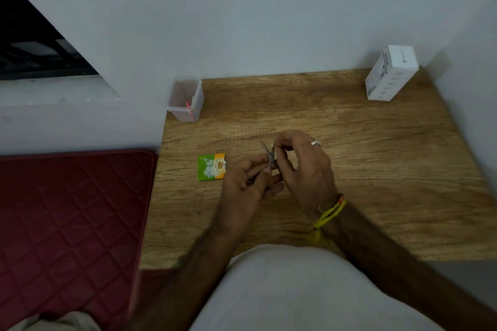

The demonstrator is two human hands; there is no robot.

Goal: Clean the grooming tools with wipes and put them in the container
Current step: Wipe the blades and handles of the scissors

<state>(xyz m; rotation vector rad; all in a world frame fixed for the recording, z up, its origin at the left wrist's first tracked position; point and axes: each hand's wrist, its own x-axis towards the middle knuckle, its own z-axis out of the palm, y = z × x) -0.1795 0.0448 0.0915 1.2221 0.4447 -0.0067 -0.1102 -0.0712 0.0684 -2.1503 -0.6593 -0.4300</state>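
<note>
Head view, nearest: pale-clothed lap at the bottom edge, both forearms reaching forward over the tabletop (376,142).
Left hand (247,177): fingers curled round the lower end of a small metal tool (269,154), likely tweezers or small scissors; too small to tell which.
Right hand (304,166): thumb and forefinger pinched at one tip of the tool; whether a wipe sits in the pinch cannot be told.
Tool position: held above the tabletop centre, tips apart and pointing away.
Wipe packet (211,167): green and orange, flat on the tabletop, just left of the left hand.
Container (185,98): clear plastic, far left corner, well apart from the hands; something pink inside.
White box (391,72): far right corner.
Red mattress (70,209): left of the tabletop.
Procedure, judged: steady the base, draw the pinch from base to tip along each prong, keeping fingertips off the points.
</note>
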